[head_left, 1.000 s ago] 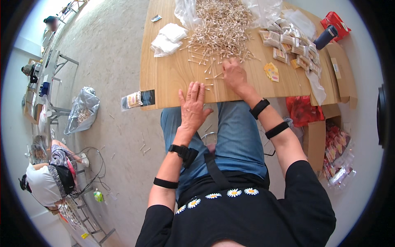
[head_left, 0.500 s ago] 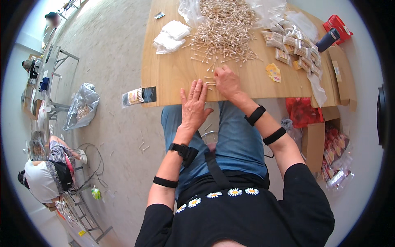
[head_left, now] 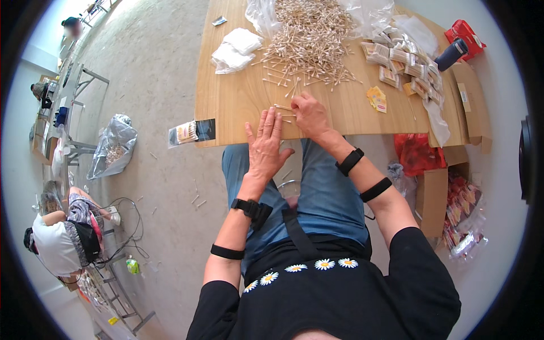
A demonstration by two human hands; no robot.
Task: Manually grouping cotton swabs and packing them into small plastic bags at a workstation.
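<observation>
My left hand (head_left: 265,148) lies flat on the front edge of the wooden table (head_left: 238,107), fingers stretched out and holding nothing. Right beside it, my right hand (head_left: 311,117) is closed, with its fingertips pinched at the end of a cotton swab (head_left: 283,107). A few swabs lie in the narrow gap between the two hands; their right ends are hidden by my fingers. Beyond the hands spreads a big loose heap of cotton swabs (head_left: 311,45), with stray ones reaching toward me.
Stacked swab packets (head_left: 416,69) and yellow cards (head_left: 377,100) lie at the right, near a dark bottle (head_left: 451,54). White plastic bags (head_left: 235,50) sit back left. One packet (head_left: 184,133) overhangs the left corner. A person (head_left: 59,243) sits at far left.
My right hand has shifted slightly left and down, and the swabs between the hands have moved a little. My left hand stays nearly in place.
</observation>
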